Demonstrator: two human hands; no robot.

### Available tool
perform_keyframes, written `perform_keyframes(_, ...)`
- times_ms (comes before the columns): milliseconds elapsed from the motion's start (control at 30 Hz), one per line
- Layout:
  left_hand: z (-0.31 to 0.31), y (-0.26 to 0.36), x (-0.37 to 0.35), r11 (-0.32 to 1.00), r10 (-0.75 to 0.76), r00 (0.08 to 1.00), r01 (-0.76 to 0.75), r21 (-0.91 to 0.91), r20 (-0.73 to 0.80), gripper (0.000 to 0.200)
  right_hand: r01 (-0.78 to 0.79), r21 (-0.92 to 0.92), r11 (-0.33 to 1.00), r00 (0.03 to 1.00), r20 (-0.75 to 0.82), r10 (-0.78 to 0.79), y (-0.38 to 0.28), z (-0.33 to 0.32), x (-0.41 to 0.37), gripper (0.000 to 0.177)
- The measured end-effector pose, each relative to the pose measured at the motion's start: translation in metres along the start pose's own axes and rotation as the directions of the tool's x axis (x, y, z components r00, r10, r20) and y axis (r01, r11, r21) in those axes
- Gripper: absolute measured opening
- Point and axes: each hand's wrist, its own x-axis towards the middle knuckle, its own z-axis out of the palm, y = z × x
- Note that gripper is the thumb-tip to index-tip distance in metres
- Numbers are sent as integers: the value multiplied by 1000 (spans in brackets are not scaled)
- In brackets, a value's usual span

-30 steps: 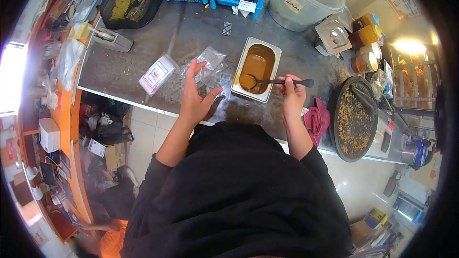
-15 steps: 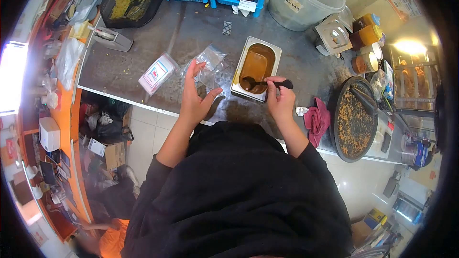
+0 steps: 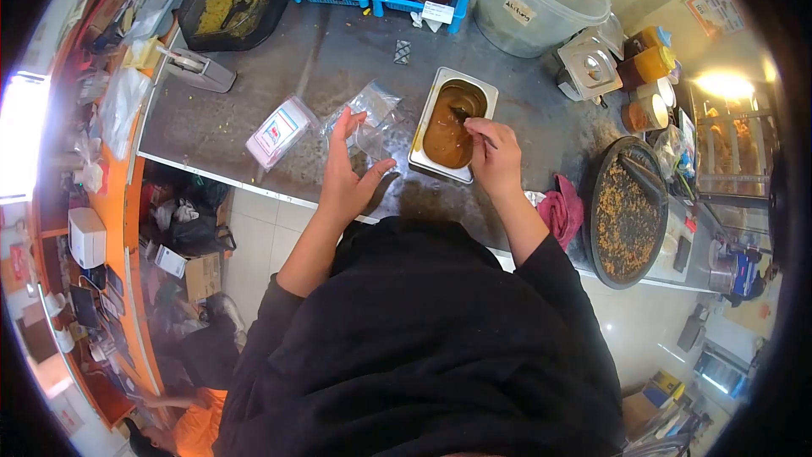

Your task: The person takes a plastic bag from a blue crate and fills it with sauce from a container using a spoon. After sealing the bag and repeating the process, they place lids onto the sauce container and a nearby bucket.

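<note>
My left hand [image 3: 347, 173] has its thumb and fingers spread, with a thin clear plastic bag [image 3: 372, 142] stretched between them. Other clear bags [image 3: 375, 101] lie on the counter just beyond the fingertips. A steel container [image 3: 415, 152] of thick brown sauce [image 3: 444, 134] stands to the right. Over its right rim, my right hand [image 3: 497, 156] is closed around a black spoon [image 3: 459, 113], whose bowl end dips in the far part of the sauce. Most of the spoon's handle is hidden by my fingers.
A pack of bags [image 3: 279, 133] and a tape dispenser [image 3: 200, 70] are on the left. Blue baskets [image 3: 414, 10] and a large clear tub [image 3: 541, 8] stand behind. A maroon cloth [image 3: 560, 213] and a round black tray [image 3: 596, 237] are on the right.
My right hand has shifted the spoon from the near left of the container to its far right, stirring the sauce. My left hand and the bag have hardly moved.
</note>
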Motion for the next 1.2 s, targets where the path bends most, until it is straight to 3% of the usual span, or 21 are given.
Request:
perform_keyframes(267, -1, 1, 3, 999, -21, 999, 22, -25, 29, 97, -97, 27, 995, 990, 104, 94, -33, -18, -23, 11)
perform_keyframes(467, 3, -2, 3, 998, -29, 998, 32, -54, 47, 95, -320, 176, 931, 945, 132, 300, -36, -9, -36, 9)
perform_keyframes(567, 4, -1, 5, 998, -26, 998, 30, -63, 60, 94, -40, 143, 989, 993, 113, 23, -30, -5, -28, 19)
perform_keyframes(867, 3, -4, 4, 998, -36, 998, 39, -56, 45, 95, 100, -43, 994, 983, 156, -92, -4, -2, 4, 21)
perform_keyframes(967, 1, -6, 2, 998, -39, 998, 40, -47, 39, 95, -24, 95, 995, 991, 136, 11, 5, 6, 0, 30)
perform_keyframes(1133, 3, -8, 3, 998, -35, 999, 35, -57, 11, 95, -329, 145, 933, 941, 131, 312, -17, -3, -9, 8)
perform_keyframes(1200, 4, -9, 3, 998, -34, 999, 35, -57, 10, 94, -438, 200, 876, 899, 123, 421, -22, -3, -13, 8)
